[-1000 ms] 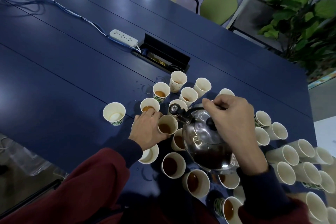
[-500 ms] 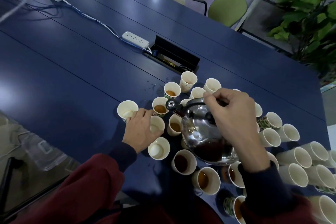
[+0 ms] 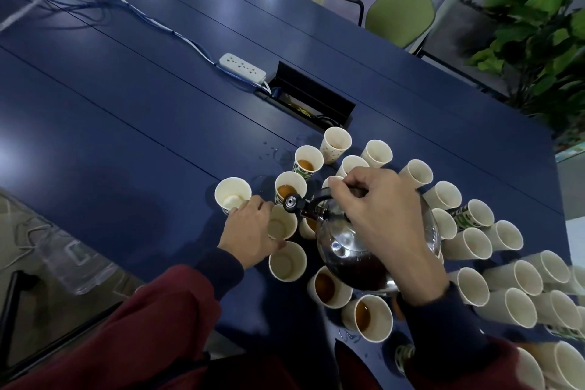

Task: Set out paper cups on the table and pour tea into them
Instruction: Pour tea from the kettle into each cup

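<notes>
Blue desk (image 3: 126,136); steel kettle (image 3: 343,247) tilted above the paper cups (image 3: 474,244). Right hand (image 3: 383,218) — grip curled tight round the kettle's handle (image 3: 319,199). Left hand (image 3: 250,236) — grip wrapped on an empty cup (image 3: 280,226) just below the kettle's spout (image 3: 292,200). Advice: steady that cup, tip slowly, stop short of brim.

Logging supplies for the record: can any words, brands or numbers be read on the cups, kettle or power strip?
No text can be read in this view.
Green print on the paper cups: a blurred pattern, and any words in it are too small to read.
White power strip: no legible marking.
Metal kettle: shiny surface, no label visible.
</notes>
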The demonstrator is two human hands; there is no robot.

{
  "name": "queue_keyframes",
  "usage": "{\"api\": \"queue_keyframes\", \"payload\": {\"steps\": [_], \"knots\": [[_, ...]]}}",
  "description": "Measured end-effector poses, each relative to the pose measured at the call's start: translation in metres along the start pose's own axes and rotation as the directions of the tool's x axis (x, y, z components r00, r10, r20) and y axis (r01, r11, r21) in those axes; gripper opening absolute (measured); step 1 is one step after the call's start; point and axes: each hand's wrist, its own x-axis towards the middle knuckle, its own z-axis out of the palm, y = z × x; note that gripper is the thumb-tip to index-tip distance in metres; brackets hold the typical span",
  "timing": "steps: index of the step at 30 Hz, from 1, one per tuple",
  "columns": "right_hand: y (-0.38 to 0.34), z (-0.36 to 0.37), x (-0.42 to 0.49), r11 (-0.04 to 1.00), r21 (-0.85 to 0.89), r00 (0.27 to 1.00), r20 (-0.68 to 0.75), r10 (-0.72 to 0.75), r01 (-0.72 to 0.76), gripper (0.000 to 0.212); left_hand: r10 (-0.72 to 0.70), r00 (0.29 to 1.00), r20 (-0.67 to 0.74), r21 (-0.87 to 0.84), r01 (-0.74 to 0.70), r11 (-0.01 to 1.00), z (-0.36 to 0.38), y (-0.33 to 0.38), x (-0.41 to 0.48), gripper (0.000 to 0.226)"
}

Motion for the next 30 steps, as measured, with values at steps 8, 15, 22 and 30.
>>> {"api": "queue_keyframes", "payload": {"steps": [8,15,22,30], "knots": [[-0.013,0.009,-0.003,0.998,-0.048,0.999,0.015,0.037,-0.036,0.03,0.062,0.998,-0.008,-0.034,-0.063,0.997,-0.003,-0.01,0.004,0.065],[-0.018,0.013,-0.002,0.997,-0.052,0.999,-0.002,0.054,-0.054,0.032,0.091,0.996,0.005,-0.048,-0.09,0.995,-0.004,-0.017,0.004,0.055],[-0.018,0.013,-0.005,0.996,-0.06,0.998,-0.012,0.06,-0.061,0.034,0.129,0.991,0.036,-0.048,-0.127,0.991,-0.006,-0.02,0.005,0.067],[-0.021,0.012,-0.007,0.991,-0.117,0.998,-0.017,0.068,-0.069,0.033,0.175,0.984,0.029,-0.049,-0.174,0.984,-0.003,-0.019,0.009,0.072]]}}
